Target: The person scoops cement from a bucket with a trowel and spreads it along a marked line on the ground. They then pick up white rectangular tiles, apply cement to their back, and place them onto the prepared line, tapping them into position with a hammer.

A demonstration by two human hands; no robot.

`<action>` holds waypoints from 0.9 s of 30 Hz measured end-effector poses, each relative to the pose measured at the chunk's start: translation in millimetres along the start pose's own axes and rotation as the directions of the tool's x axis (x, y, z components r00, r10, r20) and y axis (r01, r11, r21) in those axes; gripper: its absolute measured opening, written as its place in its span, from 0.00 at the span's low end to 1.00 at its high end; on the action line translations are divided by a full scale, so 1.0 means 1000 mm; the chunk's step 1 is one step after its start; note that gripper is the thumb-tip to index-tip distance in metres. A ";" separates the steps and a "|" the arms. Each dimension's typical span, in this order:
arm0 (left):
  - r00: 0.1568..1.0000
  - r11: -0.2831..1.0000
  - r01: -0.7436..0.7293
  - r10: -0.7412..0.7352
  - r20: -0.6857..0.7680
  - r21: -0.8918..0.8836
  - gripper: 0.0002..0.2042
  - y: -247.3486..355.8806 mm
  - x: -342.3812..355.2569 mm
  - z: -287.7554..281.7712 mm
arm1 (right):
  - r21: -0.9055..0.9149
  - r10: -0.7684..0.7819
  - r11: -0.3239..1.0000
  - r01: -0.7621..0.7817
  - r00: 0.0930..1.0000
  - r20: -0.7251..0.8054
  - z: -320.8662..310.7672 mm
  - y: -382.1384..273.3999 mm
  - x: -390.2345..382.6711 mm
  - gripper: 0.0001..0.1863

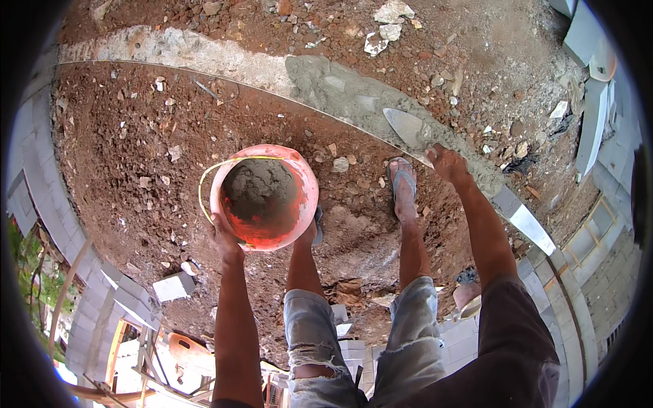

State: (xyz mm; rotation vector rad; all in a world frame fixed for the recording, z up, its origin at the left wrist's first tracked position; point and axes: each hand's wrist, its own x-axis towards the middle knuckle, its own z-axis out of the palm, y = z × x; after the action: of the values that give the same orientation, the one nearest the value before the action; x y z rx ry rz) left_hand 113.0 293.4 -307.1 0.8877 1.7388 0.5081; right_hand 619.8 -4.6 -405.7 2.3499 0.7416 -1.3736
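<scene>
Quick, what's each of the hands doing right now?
Left hand: holding the red bucket at its side.
Right hand: closed, holding the trowel.

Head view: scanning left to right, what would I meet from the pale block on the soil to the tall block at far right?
Pale block → red bucket → trowel → right hand → tall grey block.

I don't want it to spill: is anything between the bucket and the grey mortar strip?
Nothing big: from the bucket, just soil and small stones, then a thin pale line, perhaps string, edging the strip.
</scene>
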 end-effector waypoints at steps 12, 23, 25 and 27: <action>0.977 0.917 0.148 -0.076 -0.201 0.370 0.29 -0.032 0.066 -0.088 | 0.242 -0.325 0.887 0.393 0.904 -0.277 -0.035 -0.118 -0.190 0.23; 0.954 0.830 0.293 -0.223 -0.199 0.476 0.41 0.042 -0.018 -0.097 | 0.510 -0.596 0.701 0.498 0.802 0.036 0.006 -0.300 -0.271 0.26; 0.985 0.843 0.173 -0.158 -0.074 0.510 0.40 0.042 -0.042 -0.095 | 0.563 -0.596 0.646 0.515 0.802 -0.050 -0.009 -0.265 -0.283 0.26; 0.984 0.844 0.043 -0.128 0.123 0.534 0.37 0.048 -0.085 -0.071 | 0.603 -0.602 0.572 0.556 0.784 -0.151 -0.027 -0.226 -0.294 0.26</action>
State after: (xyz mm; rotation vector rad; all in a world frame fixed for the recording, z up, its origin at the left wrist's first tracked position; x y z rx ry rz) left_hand 74.9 264.6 -196.2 1.1918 1.7915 -0.1206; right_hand 389.1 112.8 -139.4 2.6132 1.2927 -2.2779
